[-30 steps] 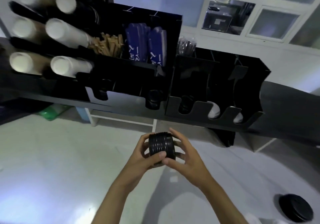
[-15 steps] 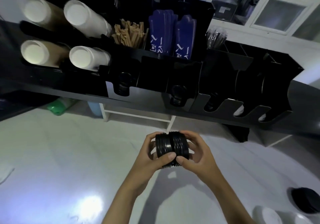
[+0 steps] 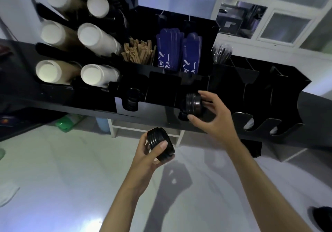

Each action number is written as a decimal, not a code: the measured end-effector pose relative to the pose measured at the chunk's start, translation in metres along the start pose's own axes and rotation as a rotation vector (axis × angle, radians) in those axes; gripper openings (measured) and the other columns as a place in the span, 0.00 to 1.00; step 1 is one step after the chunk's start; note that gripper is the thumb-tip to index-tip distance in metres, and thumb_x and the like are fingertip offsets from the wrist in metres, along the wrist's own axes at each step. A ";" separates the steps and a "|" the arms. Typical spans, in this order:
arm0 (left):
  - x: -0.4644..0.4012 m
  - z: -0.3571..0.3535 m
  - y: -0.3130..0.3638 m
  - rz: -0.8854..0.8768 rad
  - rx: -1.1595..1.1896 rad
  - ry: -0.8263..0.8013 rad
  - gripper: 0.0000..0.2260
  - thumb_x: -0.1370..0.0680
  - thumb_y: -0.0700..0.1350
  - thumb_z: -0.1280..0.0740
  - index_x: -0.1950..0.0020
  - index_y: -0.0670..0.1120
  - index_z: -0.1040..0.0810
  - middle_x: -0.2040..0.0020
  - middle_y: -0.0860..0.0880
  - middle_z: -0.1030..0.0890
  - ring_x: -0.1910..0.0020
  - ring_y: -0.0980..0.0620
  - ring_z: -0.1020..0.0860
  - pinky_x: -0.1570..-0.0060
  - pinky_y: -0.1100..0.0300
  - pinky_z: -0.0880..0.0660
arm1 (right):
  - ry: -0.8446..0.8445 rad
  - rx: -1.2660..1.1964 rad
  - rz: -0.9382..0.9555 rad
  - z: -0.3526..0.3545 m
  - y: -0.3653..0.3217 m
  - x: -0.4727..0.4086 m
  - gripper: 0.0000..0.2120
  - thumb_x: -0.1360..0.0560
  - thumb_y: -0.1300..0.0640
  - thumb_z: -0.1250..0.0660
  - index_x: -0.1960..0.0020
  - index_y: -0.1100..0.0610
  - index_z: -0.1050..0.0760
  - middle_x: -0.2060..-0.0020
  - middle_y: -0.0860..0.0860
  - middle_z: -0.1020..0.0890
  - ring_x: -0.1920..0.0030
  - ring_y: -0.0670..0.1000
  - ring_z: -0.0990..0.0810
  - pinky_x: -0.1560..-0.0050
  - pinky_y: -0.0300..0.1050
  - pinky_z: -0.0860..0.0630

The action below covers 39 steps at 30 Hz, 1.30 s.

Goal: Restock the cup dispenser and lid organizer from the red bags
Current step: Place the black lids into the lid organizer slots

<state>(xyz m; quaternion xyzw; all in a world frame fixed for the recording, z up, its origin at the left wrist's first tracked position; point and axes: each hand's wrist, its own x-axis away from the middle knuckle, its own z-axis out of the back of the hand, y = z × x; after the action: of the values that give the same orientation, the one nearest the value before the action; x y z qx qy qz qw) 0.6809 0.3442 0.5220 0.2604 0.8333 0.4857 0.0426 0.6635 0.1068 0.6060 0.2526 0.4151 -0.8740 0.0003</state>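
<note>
My left hand grips a short stack of black lids below the counter edge. My right hand holds a second stack of black lids at the mouth of a slot in the black lid organizer. Another slot to the left shows black lids. The cup dispenser at upper left holds several rows of white cups, rims facing me. The red bags are not in view.
Wooden stirrers, blue packets and wrapped straws stand in bins behind the lid slots. A second black organizer with white lids sits to the right. A green item lies under the counter. A dark object lies bottom right.
The single stack held by both hands has been split in two. My right hand rose with one part to the organizer slot; my left hand kept the other part.
</note>
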 end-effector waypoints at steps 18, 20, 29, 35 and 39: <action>-0.041 0.000 -0.013 0.009 0.016 0.157 0.28 0.29 0.47 0.22 0.29 0.50 0.23 0.37 0.46 0.18 0.39 0.44 0.16 0.43 0.44 0.17 | -0.266 0.884 0.346 -0.008 0.080 -0.073 0.27 0.31 0.40 0.23 0.39 0.51 0.25 0.31 0.51 0.21 0.37 0.56 0.18 0.26 0.70 0.37; -0.042 -0.003 -0.015 0.020 0.024 0.156 0.29 0.29 0.47 0.22 0.29 0.50 0.23 0.36 0.45 0.18 0.39 0.44 0.16 0.43 0.44 0.17 | -0.228 0.890 0.348 -0.008 0.082 -0.073 0.26 0.30 0.39 0.24 0.39 0.52 0.23 0.33 0.51 0.21 0.41 0.56 0.18 0.28 0.68 0.34; -0.021 -0.022 -0.014 0.030 -0.009 0.156 0.27 0.29 0.48 0.21 0.31 0.49 0.21 0.36 0.44 0.19 0.39 0.42 0.16 0.43 0.44 0.17 | -0.282 0.749 0.342 -0.004 0.090 -0.076 0.23 0.27 0.44 0.26 0.36 0.54 0.22 0.40 0.50 0.19 0.42 0.57 0.18 0.35 0.64 0.25; 0.009 -0.030 -0.011 0.014 -0.069 0.153 0.25 0.28 0.48 0.21 0.32 0.50 0.21 0.35 0.42 0.20 0.37 0.39 0.18 0.42 0.45 0.17 | -0.309 0.800 0.323 -0.005 0.078 -0.071 0.25 0.26 0.45 0.26 0.31 0.50 0.24 0.32 0.51 0.23 0.37 0.57 0.20 0.43 0.61 0.20; 0.028 -0.034 -0.013 0.000 -0.101 0.139 0.23 0.26 0.46 0.20 0.32 0.51 0.21 0.36 0.42 0.20 0.37 0.39 0.19 0.42 0.45 0.17 | -0.276 0.790 0.319 -0.005 0.073 -0.068 0.24 0.25 0.45 0.29 0.31 0.52 0.24 0.38 0.51 0.20 0.41 0.57 0.18 0.53 0.57 0.17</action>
<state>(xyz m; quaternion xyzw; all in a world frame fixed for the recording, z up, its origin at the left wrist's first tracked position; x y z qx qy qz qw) 0.6405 0.3256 0.5341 0.2234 0.8087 0.5442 -0.0022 0.7403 0.0486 0.5804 0.1754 0.0013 -0.9800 0.0941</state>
